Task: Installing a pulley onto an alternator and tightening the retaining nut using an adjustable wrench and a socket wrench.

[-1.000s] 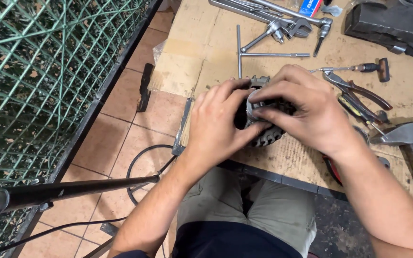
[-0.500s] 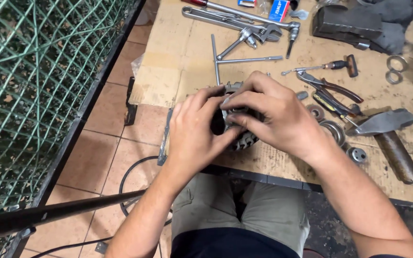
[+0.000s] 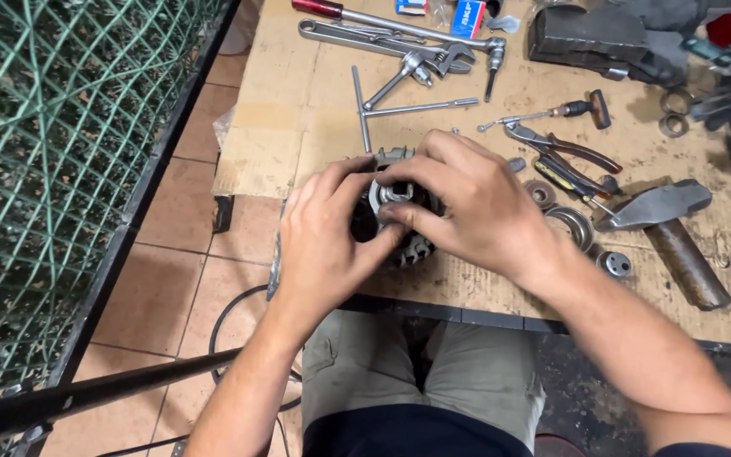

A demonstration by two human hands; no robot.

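At mid-frame, the left hand (image 3: pixel 323 241) cups a round grey finned metal motor housing (image 3: pixel 399 228) on the cardboard-covered bench (image 3: pixel 298 127), its grip clamped around it. The right hand (image 3: pixel 467 203) pinches the housing's central hub. Farther up lie red-handled pliers (image 3: pixel 573 152) and a steel T-wrench (image 3: pixel 391 106).

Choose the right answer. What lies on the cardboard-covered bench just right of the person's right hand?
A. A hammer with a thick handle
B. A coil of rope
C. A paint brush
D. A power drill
A: a hammer with a flat metal head and a thick, rusty-looking handle lies on the cardboard-covered bench, to the right of the right hand.
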